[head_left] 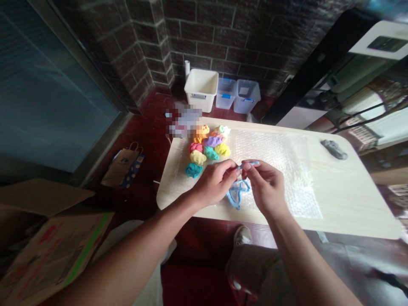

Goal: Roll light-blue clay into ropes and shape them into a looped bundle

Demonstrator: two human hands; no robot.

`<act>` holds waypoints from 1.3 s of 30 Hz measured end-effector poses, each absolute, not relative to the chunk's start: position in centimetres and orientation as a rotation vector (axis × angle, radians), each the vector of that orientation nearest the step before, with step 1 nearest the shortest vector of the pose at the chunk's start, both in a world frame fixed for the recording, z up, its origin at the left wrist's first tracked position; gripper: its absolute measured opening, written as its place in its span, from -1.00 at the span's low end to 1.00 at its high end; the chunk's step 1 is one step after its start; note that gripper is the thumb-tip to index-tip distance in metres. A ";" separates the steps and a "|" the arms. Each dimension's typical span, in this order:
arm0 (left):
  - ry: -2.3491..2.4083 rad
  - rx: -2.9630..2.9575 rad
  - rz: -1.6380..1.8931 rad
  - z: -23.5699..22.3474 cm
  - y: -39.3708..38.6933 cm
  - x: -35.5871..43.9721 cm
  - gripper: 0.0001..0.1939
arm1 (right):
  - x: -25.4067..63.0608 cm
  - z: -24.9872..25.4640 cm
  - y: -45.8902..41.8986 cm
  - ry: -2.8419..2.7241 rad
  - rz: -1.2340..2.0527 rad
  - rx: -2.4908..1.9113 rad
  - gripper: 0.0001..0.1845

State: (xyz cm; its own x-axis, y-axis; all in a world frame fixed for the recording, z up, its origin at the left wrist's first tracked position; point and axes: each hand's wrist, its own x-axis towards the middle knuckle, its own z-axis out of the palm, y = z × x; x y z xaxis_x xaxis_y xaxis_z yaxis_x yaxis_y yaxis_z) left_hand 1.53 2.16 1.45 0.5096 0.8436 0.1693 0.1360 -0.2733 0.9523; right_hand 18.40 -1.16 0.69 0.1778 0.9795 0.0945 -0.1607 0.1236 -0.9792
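Both my hands meet over a sheet of bubble wrap (280, 157) on a light wooden table (350, 195). My left hand (214, 182) and my right hand (266, 187) pinch a thin light-blue clay strand (250, 164) between their fingertips. Just below them, a blue clay outline shape (236, 193) lies on the bubble wrap, partly hidden by my fingers. Several coloured clay lumps (208, 146) sit in a cluster beyond my left hand, with a teal lump (193, 170) nearest to it.
A grey clay piece (333, 149) lies at the table's far right. A white bin (202, 88) and two clear storage boxes (239, 95) stand by the brick wall. A paper bag (123, 168) and cardboard boxes (47, 242) are on the floor at left. My knee and shoe (242, 235) are under the table edge.
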 end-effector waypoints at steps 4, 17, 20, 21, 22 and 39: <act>0.937 1.804 0.844 1.8 2.5 1.1 -0.71 | 18.4 0.2 -0.6 -0.907 1.262 -0.990 -0.86; 1.028 1.851 0.833 3.1 3.9 1.3 -0.78 | 19.7 0.1 -0.2 -1.086 1.236 -1.027 -0.72; 1.022 1.790 0.820 3.4 3.9 1.5 -0.79 | 19.8 0.3 -0.5 -1.102 1.213 -1.032 -0.70; 1.012 1.781 0.826 3.6 3.8 1.5 -0.79 | 19.9 0.4 -0.6 -1.094 1.217 -1.026 -0.69; 1.001 1.772 0.836 3.7 3.7 1.5 -0.79 | 20.0 0.4 -0.7 -1.085 1.222 -1.019 -0.69; 0.871 1.597 0.907 5.3 1.6 1.0 -0.74 | 20.4 2.7 -2.1 -1.166 1.233 -0.912 -0.76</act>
